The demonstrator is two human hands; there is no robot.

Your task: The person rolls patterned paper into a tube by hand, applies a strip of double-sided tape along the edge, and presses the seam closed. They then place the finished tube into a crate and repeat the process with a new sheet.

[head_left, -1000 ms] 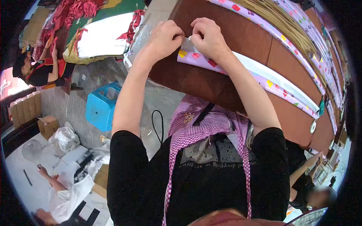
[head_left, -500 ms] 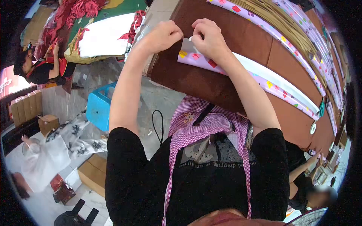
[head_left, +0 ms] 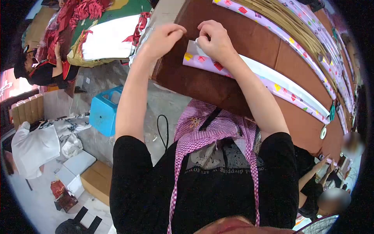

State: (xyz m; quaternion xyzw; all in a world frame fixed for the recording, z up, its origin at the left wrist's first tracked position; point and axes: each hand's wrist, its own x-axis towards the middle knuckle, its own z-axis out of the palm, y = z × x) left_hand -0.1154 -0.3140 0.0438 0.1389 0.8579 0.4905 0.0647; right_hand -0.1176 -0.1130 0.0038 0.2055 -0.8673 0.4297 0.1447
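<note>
A long strip of lilac wrapping paper (head_left: 290, 94) printed with coloured gift boxes lies folded or rolled along the brown table, its white inner side showing. My right hand (head_left: 215, 42) is closed at the left end of this paper, its thumb by a whitish corner that stands up there. To the left, apart from the paper, my left hand (head_left: 165, 39) hovers above the table edge, slightly blurred. Its fingers are bent and pinched toward the thumb; whatever lies between them is too small or hidden to make out.
Lilac paper strips (head_left: 257, 17) and brown strips (head_left: 286, 15) lie further back on the brown table (head_left: 249, 37). A white tape roll (head_left: 323, 133) rests near the right end. A blue stool (head_left: 103, 113) and a cardboard box (head_left: 97, 181) stand on the floor. Other people are around.
My left hand has moved slightly left, away from the paper's end. My right hand has barely moved. A person in white at lower left has shifted position.
</note>
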